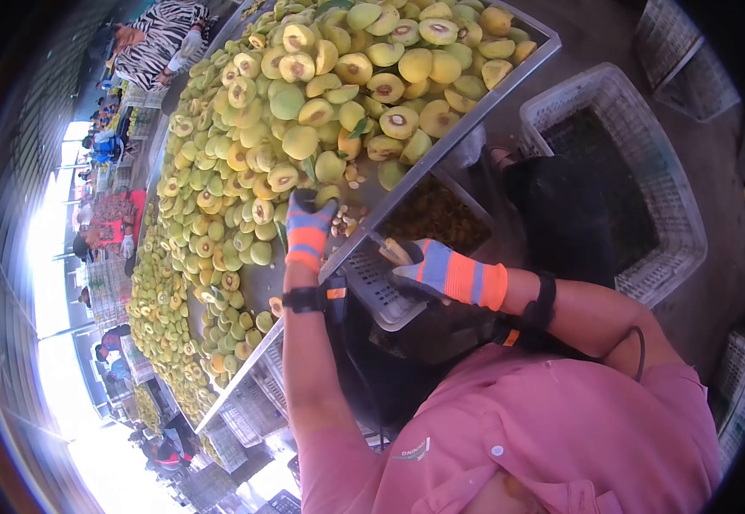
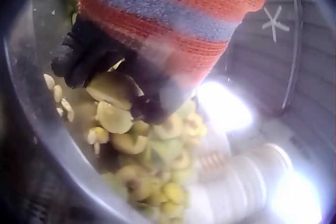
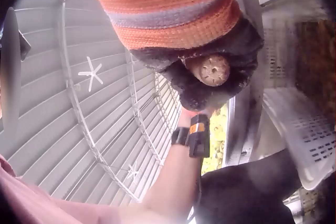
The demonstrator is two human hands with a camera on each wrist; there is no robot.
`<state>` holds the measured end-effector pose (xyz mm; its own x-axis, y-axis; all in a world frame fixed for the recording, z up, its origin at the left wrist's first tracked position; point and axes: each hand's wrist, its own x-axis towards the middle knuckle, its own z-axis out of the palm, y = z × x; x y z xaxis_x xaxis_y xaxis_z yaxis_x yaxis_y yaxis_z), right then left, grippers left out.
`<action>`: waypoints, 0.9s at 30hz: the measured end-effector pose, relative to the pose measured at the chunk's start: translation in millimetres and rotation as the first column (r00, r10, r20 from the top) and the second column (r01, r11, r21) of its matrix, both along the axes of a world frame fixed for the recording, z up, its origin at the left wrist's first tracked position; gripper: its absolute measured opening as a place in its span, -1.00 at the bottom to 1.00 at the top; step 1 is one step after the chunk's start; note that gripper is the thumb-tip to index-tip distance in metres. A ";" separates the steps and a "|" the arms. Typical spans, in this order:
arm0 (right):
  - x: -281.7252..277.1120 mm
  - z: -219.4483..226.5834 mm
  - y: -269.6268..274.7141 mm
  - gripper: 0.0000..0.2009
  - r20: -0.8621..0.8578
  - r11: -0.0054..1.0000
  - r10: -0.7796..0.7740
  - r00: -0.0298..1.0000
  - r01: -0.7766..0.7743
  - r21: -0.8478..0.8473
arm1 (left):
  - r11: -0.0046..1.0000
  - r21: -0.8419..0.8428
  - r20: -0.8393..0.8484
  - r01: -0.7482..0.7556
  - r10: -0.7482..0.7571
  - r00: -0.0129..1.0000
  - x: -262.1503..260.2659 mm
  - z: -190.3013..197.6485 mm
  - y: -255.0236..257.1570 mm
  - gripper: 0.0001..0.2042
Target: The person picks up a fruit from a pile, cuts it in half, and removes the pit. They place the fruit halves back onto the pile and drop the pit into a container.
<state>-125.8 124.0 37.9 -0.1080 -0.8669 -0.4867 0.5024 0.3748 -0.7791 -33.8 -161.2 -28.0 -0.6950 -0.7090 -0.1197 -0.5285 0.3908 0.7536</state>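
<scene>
Yellow-green halved fruits lie heaped on a metal-edged table. The left hand, in an orange and grey glove with dark fingertips, reaches over the table's near edge. In the left wrist view that hand has its dark fingers curled round a fruit piece. Pale kernels lie beside it. Outside the table edge, the gloved right hand grips a tool with a light handle. The handle's round end shows between the curled fingers of the right hand; its other end is hidden.
Under the table corner are a white basket and a container of brownish material. A large pale crate stands on the floor to the right. The metal table rim runs close to both hands. Several people are across the table.
</scene>
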 end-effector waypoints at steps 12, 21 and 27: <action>17.3 -57.3 -20.1 -0.69 0.135 0.927 -0.098 0.986 0.139 -0.347 | 0.957 -0.287 -0.286 -0.050 -0.036 0.957 55.7 54.7 128.1 -0.70; 18.1 -54.5 -13.7 -0.70 -0.002 0.946 -0.084 0.996 0.079 -0.313 | 0.974 -0.226 -0.398 0.004 -0.095 0.913 36.1 59.9 148.9 -0.66; 15.5 -41.5 -5.3 -0.67 -0.244 0.951 -0.097 0.965 0.018 -0.307 | 0.876 0.466 -0.508 -0.121 0.377 0.774 30.6 46.6 154.9 -0.63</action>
